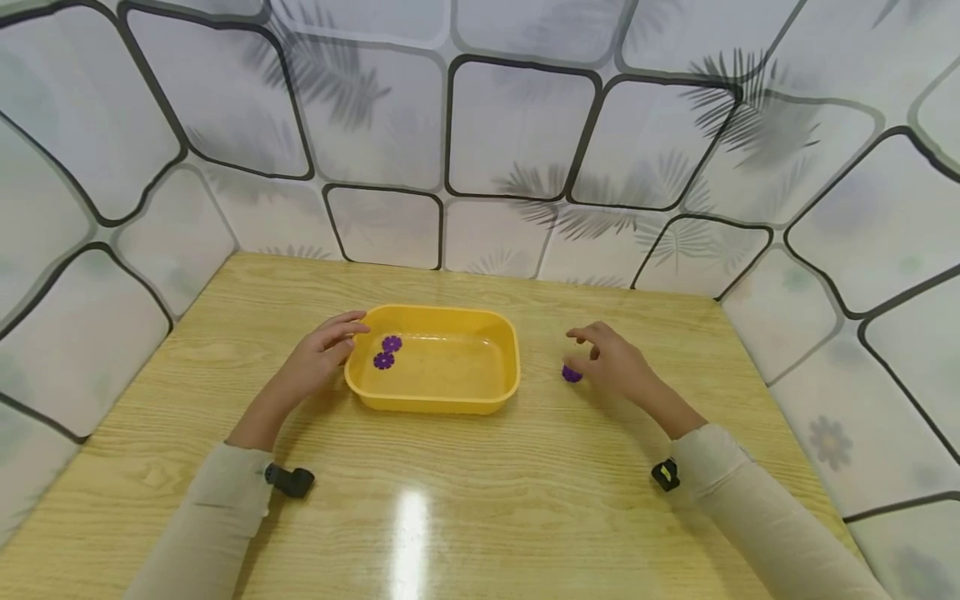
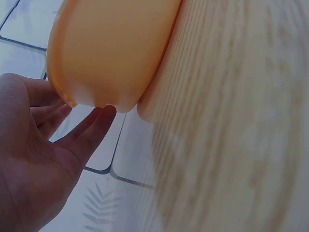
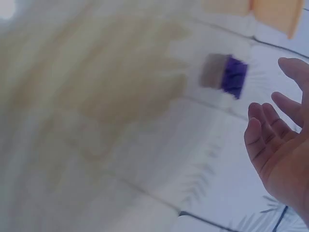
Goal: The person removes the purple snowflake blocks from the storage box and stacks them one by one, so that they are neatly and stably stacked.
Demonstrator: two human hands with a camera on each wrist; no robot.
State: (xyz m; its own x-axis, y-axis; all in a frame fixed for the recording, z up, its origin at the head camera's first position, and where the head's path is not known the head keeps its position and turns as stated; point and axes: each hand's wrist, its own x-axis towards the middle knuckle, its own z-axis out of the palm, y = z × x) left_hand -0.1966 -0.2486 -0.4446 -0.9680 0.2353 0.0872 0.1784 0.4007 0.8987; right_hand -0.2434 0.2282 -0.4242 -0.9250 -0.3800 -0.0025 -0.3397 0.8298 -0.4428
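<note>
A yellow plastic tub (image 1: 431, 404) stands on the wooden table, and two flat purple flower-shaped discs (image 1: 384, 360) lie inside it near its left end. My left hand (image 1: 318, 354) is at the tub's left end, fingertips right at the rim; the left wrist view shows the thumb and fingers (image 2: 99, 128) loosely bent against the end wall. Right of the tub, a short stack of purple flower-shaped discs (image 3: 234, 77) sits on the table. Beside it hovers my right hand (image 1: 615, 367), its fingers spread and loosely bent with nothing between them, partly covering the stack in the head view.
The pale wood-grain table (image 1: 480, 500) reaches back to a patterned fabric wall (image 1: 517, 133) with black outlines and leaf prints, which also closes in both sides. Each wrist wears a small black device (image 1: 291, 481).
</note>
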